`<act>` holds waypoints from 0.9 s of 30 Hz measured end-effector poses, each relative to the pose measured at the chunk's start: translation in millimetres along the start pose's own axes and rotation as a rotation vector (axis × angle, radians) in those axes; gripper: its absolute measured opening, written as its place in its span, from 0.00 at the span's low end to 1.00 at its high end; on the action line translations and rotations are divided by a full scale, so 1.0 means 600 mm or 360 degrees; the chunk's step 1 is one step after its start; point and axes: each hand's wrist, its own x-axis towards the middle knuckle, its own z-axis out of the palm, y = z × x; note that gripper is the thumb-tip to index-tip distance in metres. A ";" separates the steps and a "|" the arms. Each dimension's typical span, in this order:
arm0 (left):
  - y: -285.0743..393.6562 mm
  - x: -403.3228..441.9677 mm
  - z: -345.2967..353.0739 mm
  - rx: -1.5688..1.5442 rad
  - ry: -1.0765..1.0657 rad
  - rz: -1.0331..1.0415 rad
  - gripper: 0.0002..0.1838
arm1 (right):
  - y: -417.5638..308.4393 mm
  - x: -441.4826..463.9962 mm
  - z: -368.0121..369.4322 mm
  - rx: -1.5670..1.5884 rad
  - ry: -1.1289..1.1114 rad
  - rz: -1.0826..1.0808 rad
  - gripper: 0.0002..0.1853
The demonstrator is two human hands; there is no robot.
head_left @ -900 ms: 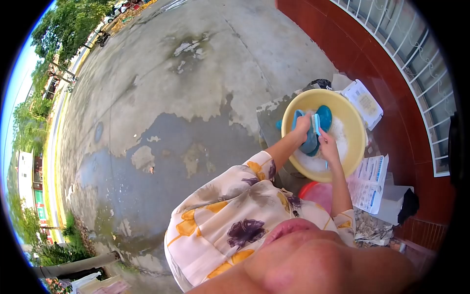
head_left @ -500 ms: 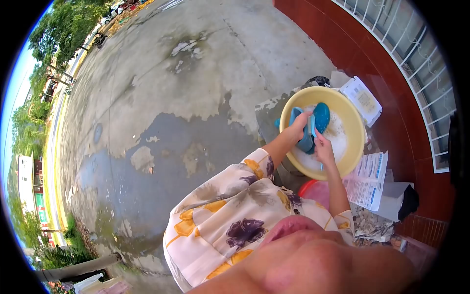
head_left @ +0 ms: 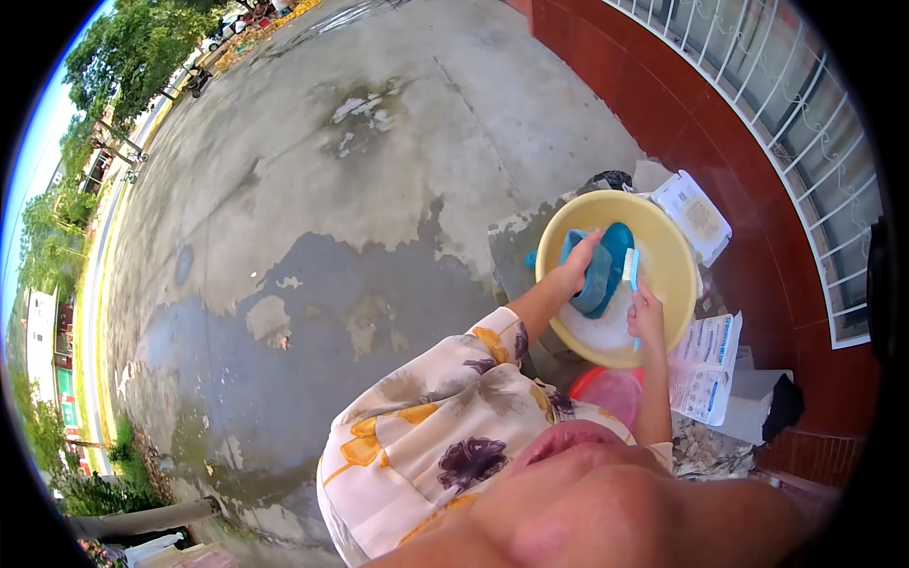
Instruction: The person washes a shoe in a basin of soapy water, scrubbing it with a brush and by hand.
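A blue shoe (head_left: 597,295) is being held tilted inside a yellow basin (head_left: 670,241), above or partly in white suds (head_left: 606,333). The scrubbing appears to be under way: the shoe is being kept among the lather, so rinsing seems undone; how much surface has been cleaned cannot be told. The shoe's upper edge is being gripped by the left hand (head_left: 584,259), its arm being stretched forward. The light-blue handle of a brush (head_left: 634,273) is being grasped by the bent fingers of the right hand (head_left: 647,317), the white bristles being turned toward the shoe; contact cannot be confirmed. Outside, a printed sheet (head_left: 705,364) is being left beside the basin.
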 end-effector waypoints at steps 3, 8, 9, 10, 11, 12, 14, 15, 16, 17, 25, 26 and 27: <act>-0.007 0.033 -0.026 0.0125 0.0194 0.0043 0.26 | 0.102 0.085 0.023 -0.0858 0.0127 -0.0624 0.22; -0.003 0.030 -0.031 0.0074 0.0205 0.0100 0.24 | 0.056 0.083 0.034 -0.0559 0.0215 -0.0443 0.21; 0.001 0.026 -0.029 0.0166 0.0273 0.0128 0.24 | 0.020 0.043 0.055 -0.0444 0.0089 -0.0212 0.21; 0.009 0.024 -0.026 0.0255 0.0341 0.0164 0.24 | 0.006 0.026 0.071 -0.0335 -0.0043 0.0013 0.20; 0.008 0.044 -0.050 0.0285 0.0262 0.0150 0.23 | 0.019 0.023 0.084 -0.0397 -0.0014 -0.0198 0.20; 0.006 0.045 -0.051 0.0276 0.0272 0.0157 0.23 | 0.049 0.054 0.075 -0.0402 -0.0028 -0.0196 0.20; -0.001 0.032 -0.056 0.0129 0.0248 0.0111 0.23 | 0.138 0.139 0.026 -0.1048 0.0382 -0.0980 0.20; -0.002 0.019 -0.047 0.0047 0.0260 0.0109 0.22 | 0.125 0.138 0.020 -0.1081 0.0411 -0.1001 0.20; 0.003 0.015 -0.042 0.0045 0.0260 0.0122 0.22 | 0.116 0.138 0.024 -0.1082 0.0403 -0.1012 0.20; 0.006 0.008 -0.034 0.0072 0.0288 0.0155 0.22 | 0.111 0.133 0.026 -0.0800 0.0228 -0.0651 0.20; 0.002 0.002 -0.030 -0.0049 0.0200 0.0098 0.20 | 0.111 0.121 -0.033 -0.1204 0.0545 -0.0730 0.20; -0.002 0.001 -0.029 -0.0032 0.0204 0.0122 0.20 | 0.101 0.129 -0.056 -0.1236 0.0630 -0.0581 0.21; -0.003 -0.001 -0.024 0.0043 0.0273 0.0127 0.21 | 0.084 0.126 -0.072 -0.1263 0.0717 -0.0423 0.22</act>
